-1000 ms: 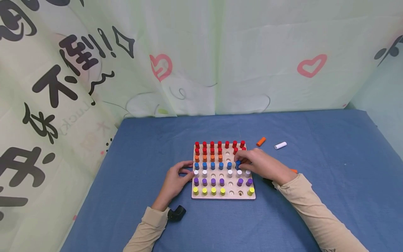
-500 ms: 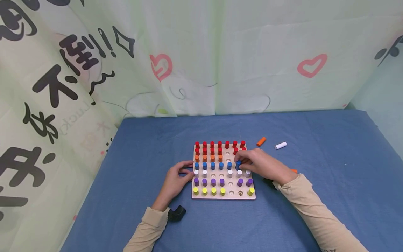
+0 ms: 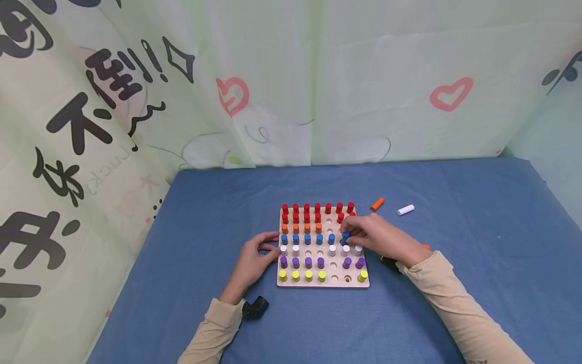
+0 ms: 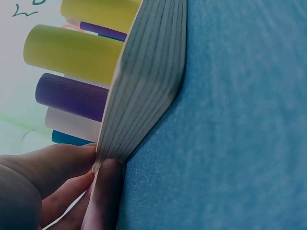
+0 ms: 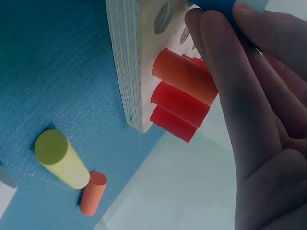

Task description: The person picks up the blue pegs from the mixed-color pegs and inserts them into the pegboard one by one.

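Observation:
A light wooden pegboard (image 3: pixel 327 283) carries rows of red, orange, blue, white, purple and yellow pegs. At its left edge my left hand (image 3: pixel 254 259) pinches the board; in the left wrist view the thumb and a finger (image 4: pixel 108 191) grip its layered side. Over the right half, my right hand (image 3: pixel 377 235) pinches a blue peg (image 3: pixel 345 237) between thumb and fingertips, at the right end of the blue row. That peg (image 5: pixel 213 4) shows at the top of the right wrist view, partly covered by fingers. Its lower end is hidden.
Beyond the board's right corner lie an orange peg (image 3: pixel 377 204) and a white peg (image 3: pixel 405 210). Another bit of orange (image 3: pixel 425 246) peeks out behind the right wrist. A yellow peg (image 5: pixel 67 163) rests on the blue cloth (image 3: pixel 218 202). Several bare holes show among the rows.
My right hand has shifted slightly to the right with the blue peg between its fingers. The left hand has stayed at the board's edge.

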A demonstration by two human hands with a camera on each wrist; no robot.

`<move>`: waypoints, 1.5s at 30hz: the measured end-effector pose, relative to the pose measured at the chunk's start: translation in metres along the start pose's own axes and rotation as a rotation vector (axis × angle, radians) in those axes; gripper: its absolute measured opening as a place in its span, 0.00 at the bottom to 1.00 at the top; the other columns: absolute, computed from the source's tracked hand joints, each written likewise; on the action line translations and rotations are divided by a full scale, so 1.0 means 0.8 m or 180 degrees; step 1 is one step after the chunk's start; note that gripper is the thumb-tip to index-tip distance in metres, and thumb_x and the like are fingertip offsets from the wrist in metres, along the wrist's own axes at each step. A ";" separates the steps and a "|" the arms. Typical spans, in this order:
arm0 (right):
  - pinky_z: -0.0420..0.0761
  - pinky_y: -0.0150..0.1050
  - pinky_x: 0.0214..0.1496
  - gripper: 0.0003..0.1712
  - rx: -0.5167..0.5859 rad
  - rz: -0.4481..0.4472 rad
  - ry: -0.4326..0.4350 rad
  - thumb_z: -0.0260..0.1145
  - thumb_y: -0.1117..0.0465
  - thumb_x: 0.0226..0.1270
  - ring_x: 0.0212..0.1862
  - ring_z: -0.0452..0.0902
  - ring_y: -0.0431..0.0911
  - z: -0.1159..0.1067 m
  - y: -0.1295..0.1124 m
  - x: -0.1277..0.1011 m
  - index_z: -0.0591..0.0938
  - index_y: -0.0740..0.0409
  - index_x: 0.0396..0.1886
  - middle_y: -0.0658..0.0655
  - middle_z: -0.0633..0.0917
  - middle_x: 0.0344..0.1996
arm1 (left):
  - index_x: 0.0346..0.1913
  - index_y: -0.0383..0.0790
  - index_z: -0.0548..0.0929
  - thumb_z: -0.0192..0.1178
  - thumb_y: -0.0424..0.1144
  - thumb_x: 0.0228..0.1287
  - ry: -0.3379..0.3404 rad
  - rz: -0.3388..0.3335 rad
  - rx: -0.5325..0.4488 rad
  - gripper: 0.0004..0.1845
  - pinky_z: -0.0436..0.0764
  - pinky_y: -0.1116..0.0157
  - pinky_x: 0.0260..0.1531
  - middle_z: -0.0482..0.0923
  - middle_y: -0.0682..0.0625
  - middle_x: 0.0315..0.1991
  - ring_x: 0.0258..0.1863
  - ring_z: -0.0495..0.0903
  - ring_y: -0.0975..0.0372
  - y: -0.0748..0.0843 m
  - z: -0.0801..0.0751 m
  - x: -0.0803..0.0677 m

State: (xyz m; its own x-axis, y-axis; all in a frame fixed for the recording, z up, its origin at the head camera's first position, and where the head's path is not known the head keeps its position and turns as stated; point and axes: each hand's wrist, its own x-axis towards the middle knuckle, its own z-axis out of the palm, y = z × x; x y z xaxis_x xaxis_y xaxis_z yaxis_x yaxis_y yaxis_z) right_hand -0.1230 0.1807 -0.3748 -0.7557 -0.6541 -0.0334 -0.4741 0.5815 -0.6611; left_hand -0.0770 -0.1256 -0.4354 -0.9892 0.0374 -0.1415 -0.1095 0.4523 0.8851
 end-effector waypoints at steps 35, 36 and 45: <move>0.85 0.40 0.44 0.10 -0.0215 -0.0067 -0.0020 0.70 0.72 0.62 0.40 0.86 0.43 0.003 -0.001 0.002 0.81 0.58 0.41 0.53 0.87 0.37 | 0.61 0.41 0.80 0.65 0.34 0.66 -0.0008 0.0033 0.0029 0.20 0.81 0.69 0.35 0.82 0.46 0.53 0.41 0.82 0.61 -0.001 0.000 -0.002; 0.85 0.40 0.44 0.10 -0.0220 -0.0065 -0.0028 0.69 0.72 0.62 0.40 0.86 0.43 0.003 -0.002 0.002 0.82 0.58 0.41 0.54 0.87 0.37 | 0.61 0.41 0.80 0.65 0.34 0.66 -0.0007 0.0035 0.0028 0.20 0.81 0.69 0.35 0.82 0.46 0.53 0.41 0.82 0.61 -0.001 0.000 -0.002; 0.84 0.40 0.45 0.11 -0.0257 -0.0060 -0.0014 0.69 0.71 0.62 0.41 0.86 0.45 0.002 -0.002 0.001 0.83 0.60 0.43 0.55 0.87 0.38 | 0.61 0.42 0.80 0.65 0.34 0.65 0.0001 0.0023 0.0056 0.21 0.81 0.69 0.35 0.82 0.47 0.53 0.41 0.82 0.61 -0.001 0.000 0.000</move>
State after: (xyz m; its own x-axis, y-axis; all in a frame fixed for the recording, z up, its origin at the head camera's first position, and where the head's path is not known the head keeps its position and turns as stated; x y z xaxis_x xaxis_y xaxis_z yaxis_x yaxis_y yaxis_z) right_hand -0.1217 0.1784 -0.3748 -0.7443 -0.6673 -0.0250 -0.5232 0.6061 -0.5991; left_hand -0.0765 -0.1261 -0.4363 -0.9900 0.0405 -0.1352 -0.1008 0.4676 0.8782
